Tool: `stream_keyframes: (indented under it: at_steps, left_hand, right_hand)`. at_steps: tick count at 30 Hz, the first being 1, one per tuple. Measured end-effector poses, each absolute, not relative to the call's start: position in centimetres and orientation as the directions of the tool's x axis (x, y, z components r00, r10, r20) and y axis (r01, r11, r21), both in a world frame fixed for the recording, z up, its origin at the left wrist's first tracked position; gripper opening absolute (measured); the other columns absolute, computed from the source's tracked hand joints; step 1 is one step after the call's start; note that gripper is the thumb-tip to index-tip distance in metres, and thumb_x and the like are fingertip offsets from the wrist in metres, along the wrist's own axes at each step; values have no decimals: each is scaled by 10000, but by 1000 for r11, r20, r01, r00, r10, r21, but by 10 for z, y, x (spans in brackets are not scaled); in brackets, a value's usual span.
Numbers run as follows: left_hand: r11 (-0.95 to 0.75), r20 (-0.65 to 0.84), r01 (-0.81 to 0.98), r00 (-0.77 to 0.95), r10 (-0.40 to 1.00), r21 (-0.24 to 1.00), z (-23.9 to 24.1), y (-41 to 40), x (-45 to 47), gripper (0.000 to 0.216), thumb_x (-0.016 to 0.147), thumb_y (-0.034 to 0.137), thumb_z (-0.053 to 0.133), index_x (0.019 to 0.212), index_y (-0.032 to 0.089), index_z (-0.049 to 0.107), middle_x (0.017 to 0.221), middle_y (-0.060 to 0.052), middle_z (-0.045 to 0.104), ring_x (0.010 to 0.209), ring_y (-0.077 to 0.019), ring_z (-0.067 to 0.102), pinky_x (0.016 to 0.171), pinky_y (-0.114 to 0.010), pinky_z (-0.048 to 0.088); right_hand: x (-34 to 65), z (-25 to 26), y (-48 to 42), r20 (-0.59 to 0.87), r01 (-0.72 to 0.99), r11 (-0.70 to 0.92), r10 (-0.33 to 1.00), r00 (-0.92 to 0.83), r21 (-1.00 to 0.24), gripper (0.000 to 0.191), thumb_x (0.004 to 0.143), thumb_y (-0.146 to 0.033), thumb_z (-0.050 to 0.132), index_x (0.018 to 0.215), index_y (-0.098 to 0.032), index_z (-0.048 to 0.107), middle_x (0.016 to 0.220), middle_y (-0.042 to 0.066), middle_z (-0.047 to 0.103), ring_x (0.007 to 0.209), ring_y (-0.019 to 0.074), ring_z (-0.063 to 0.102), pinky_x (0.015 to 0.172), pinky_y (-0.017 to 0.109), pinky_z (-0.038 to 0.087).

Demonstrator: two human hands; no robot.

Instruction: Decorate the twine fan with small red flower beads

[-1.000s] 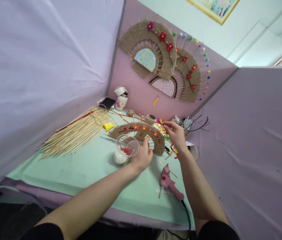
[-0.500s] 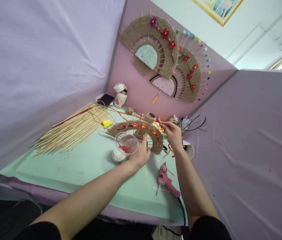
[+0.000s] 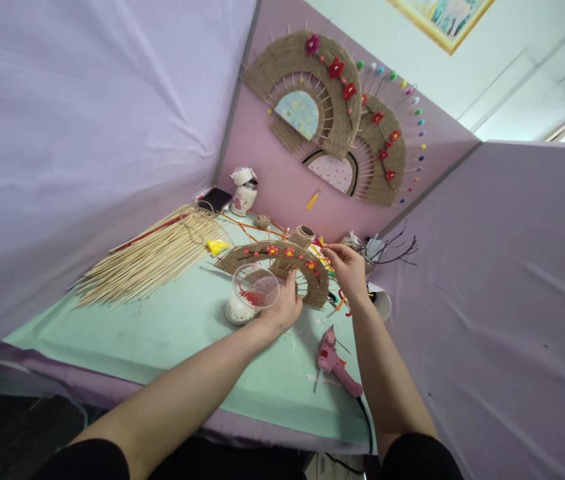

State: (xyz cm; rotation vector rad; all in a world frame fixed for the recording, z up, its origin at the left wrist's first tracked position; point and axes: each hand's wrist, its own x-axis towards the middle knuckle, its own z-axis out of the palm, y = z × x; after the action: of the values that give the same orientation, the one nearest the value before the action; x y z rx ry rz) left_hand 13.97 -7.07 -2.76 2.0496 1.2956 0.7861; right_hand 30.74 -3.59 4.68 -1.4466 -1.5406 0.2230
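A jute-wrapped fan (image 3: 267,257) with small red and pink flowers stands on the mint table top (image 3: 172,333). My left hand (image 3: 285,307) grips the fan's lower inner part, fingers closed around it. My right hand (image 3: 346,268) is at the fan's right edge, fingers pinched on something too small to make out. A clear plastic cup (image 3: 255,288) with red bits sits just left of my left hand, above a small container of white beads (image 3: 236,312).
A bundle of bamboo skewers (image 3: 152,257) lies at the left. A pink glue gun (image 3: 335,363) lies near the front right, its cord running off the edge. Two finished fans (image 3: 335,113) hang on the back panel. A twine spool (image 3: 303,237), a white jar (image 3: 243,193) and black twigs (image 3: 397,253) stand behind.
Both hands stay on the fan; the right hand has shifted slightly along its right edge. The view has drifted a little.
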Motion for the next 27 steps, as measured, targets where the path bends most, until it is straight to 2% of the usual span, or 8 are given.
stream_keyframes:
  at_steps: [11,22,27]
  left_hand:
    - [-353,164,587,351,922,728,-28,-72,139,645,882,252,457,1477,93,267,1061,-205,665,1010,-301,642,886,-406,478]
    - [-364,174,591,354,919,719,-32,-71,140,641,886,255,448,1478,92,264,1062,-210,661,1001,-309,639,869,-415,480]
    - [-371,181,595,355,917,713,-34,-71,141,657,879,243,457,1485,101,247,1103,-212,648,1047,-313,623,893,-425,472]
  right_hand:
    - [309,44,-33,515,672,269,835,194,-690,310,764,-450,644,899,-188,743,886,77,748,839,226,664,773,353,522]
    - [310,44,-38,524,604,314,826,206,-732,327,779,-410,637,1004,-196,740,1008,90,745,941,241,676,847,386,525]
    - [306,45,-41,608,648,375,775,173,-663,260,808,-382,629,948,-201,752,967,73,749,926,223,672,869,380,509]
